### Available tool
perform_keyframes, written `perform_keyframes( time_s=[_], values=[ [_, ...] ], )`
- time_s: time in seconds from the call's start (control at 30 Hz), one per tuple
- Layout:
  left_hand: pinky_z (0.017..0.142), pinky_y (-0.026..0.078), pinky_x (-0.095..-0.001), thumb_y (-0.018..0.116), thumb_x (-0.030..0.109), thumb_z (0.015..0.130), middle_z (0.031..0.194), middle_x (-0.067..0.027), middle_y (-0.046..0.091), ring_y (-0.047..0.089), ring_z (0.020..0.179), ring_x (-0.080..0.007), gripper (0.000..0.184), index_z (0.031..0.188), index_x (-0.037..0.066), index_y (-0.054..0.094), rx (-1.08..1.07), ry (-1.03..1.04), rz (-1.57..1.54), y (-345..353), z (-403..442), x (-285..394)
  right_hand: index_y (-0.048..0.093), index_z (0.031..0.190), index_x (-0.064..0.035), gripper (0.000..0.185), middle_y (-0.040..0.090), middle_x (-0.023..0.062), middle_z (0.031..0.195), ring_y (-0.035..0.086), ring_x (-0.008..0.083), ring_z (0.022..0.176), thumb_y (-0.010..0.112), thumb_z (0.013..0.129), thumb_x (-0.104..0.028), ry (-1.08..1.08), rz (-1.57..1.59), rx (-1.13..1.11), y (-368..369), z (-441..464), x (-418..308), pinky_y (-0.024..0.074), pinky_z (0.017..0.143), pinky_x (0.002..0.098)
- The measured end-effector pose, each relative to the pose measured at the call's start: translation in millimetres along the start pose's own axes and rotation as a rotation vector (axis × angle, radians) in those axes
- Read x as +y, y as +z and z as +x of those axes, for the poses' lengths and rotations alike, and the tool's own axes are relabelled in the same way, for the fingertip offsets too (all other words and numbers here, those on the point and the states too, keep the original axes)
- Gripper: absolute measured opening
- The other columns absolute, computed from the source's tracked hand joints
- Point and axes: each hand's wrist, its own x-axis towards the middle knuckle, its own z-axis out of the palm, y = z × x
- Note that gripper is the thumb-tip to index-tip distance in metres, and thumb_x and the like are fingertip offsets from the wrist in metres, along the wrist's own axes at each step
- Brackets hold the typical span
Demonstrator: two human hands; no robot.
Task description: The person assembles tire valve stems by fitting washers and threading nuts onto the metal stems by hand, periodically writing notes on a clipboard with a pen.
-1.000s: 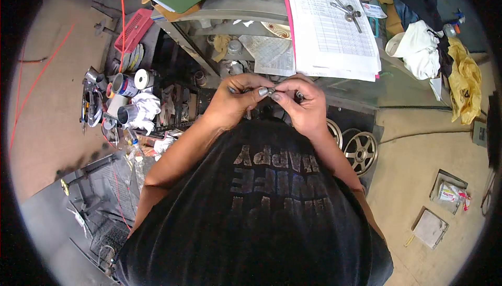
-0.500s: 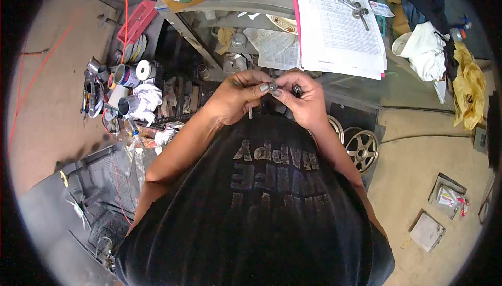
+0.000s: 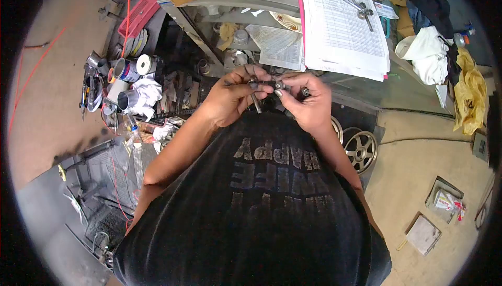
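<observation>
1. Round metal fitting [image 3: 280, 85]: pinched between thumb and fingertips of right hand [image 3: 309, 103], just beyond black shirt [image 3: 261, 145].
2. Metal rod [image 3: 257, 103]: grasped in left hand [image 3: 225, 100]; steady against fingers.
3. Adjust with small fingertip movements, wrists level.
4. Secure dark round part [image 3: 306, 92] within right fingers; avoid dropping.

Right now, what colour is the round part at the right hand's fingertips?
Round part: metallic grey, head view.
</observation>
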Motion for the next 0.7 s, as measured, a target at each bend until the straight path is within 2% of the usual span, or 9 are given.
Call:
perform_keyframes(
  time_s=[0.07, 0.1, 0.2, 0.27, 0.47, 0.5, 0.57, 0.63, 0.7],
  values=[
    [0.103, 0.048, -0.0358, 0.043, -0.013, 0.092, 0.128, -0.0155, 0.060, 0.058, 0.121, -0.0228, 0.045, 0.135, 0.002, 0.043, 0.010, -0.006, -0.044, 3, -2, 3, 0.070, 0.096, -0.0053, 0.020, 0.071, 0.0040, 0.087, 0.053, 0.0063, 0.064, 0.079, 0.078, -0.001, -0.001, -0.088, -0.021, 0, 1, 3, 0.0443, 0.059, 0.0236],
    [0.103, 0.048, -0.0358, 0.043, -0.013, 0.092, 0.128, -0.0155, 0.060, 0.058, 0.121, -0.0228, 0.045, 0.135, 0.002, 0.043, 0.009, -0.006, -0.045, 6, -4, 3, 0.070, 0.096, -0.0052, 0.020, 0.071, 0.0038, 0.086, 0.053, 0.0064, 0.063, 0.079, 0.078, -0.002, -0.002, -0.177, -0.043, 1, 1, 2, 0.0441, 0.057, 0.0238],
    [0.104, 0.045, -0.0345, 0.044, -0.014, 0.093, 0.135, -0.0160, 0.057, 0.055, 0.126, -0.0211, 0.054, 0.143, 0.004, 0.035, 0.011, 0.108, 0.132, 12, -9, 3, 0.072, 0.096, -0.0055, 0.019, 0.072, 0.0030, 0.084, 0.054, 0.0069, 0.061, 0.080, 0.078, -0.004, 0.150, -0.296, -0.101, 2, 5, -10, 0.0444, 0.056, 0.0246],
    [0.111, 0.038, -0.0355, 0.045, -0.013, 0.093, 0.144, -0.0175, 0.051, 0.048, 0.135, -0.0236, 0.059, 0.147, 0.004, 0.030, -0.070, 0.220, 0.469, 13, -12, 5, 0.073, 0.096, -0.0056, 0.019, 0.072, 0.0035, 0.086, 0.056, 0.0075, 0.063, 0.080, 0.078, -0.005, 0.146, -0.265, -0.124, 5, 6, -10, 0.0459, 0.057, 0.0250],
    [0.114, 0.031, -0.0351, 0.042, -0.018, 0.089, 0.149, -0.0178, 0.045, 0.038, 0.144, -0.0239, 0.067, 0.151, 0.003, 0.026, -0.087, 0.241, 0.503, 16, -17, 2, 0.075, 0.098, -0.0052, 0.021, 0.074, 0.0057, 0.091, 0.061, 0.0095, 0.069, 0.082, 0.078, -0.007, 0.098, -0.230, -0.154, 9, 7, -3, 0.0504, 0.064, 0.0265],
    [0.114, 0.031, -0.0351, 0.042, -0.018, 0.089, 0.149, -0.0178, 0.045, 0.038, 0.144, -0.0239, 0.067, 0.151, 0.003, 0.026, -0.085, 0.243, 0.502, 16, -17, 1, 0.075, 0.098, -0.0051, 0.021, 0.074, 0.0061, 0.092, 0.062, 0.0098, 0.071, 0.082, 0.078, -0.007, 0.109, -0.209, -0.154, 9, 7, -2, 0.0510, 0.066, 0.0267],
    [0.108, 0.034, -0.0271, 0.039, -0.019, 0.090, 0.150, -0.0182, 0.045, 0.037, 0.144, -0.0204, 0.070, 0.154, 0.005, 0.022, -0.103, 0.269, 0.501, 15, -18, 1, 0.075, 0.098, -0.0050, 0.021, 0.074, 0.0061, 0.091, 0.062, 0.0099, 0.071, 0.081, 0.078, -0.006, 0.082, -0.201, -0.160, 9, 6, 1, 0.0509, 0.066, 0.0267],
    [0.109, 0.033, -0.0276, 0.038, -0.019, 0.090, 0.151, -0.0186, 0.043, 0.035, 0.146, -0.0211, 0.072, 0.155, 0.005, 0.020, -0.123, 0.259, 0.533, 15, -18, 4, 0.075, 0.098, -0.0049, 0.021, 0.074, 0.0060, 0.091, 0.062, 0.0099, 0.070, 0.081, 0.078, -0.005, 0.055, -0.193, -0.165, 7, 5, 2, 0.0508, 0.066, 0.0267],
    [0.110, 0.032, -0.0282, 0.038, -0.019, 0.089, 0.152, -0.0190, 0.042, 0.032, 0.147, -0.0217, 0.073, 0.156, 0.005, 0.019, -0.142, 0.247, 0.567, 15, -17, 7, 0.074, 0.097, -0.0039, 0.020, 0.074, 0.0059, 0.090, 0.061, 0.0092, 0.070, 0.081, 0.079, -0.005, 0.131, -0.196, -0.185, 5, 4, 3, 0.0506, 0.066, 0.0266]
  ],
)
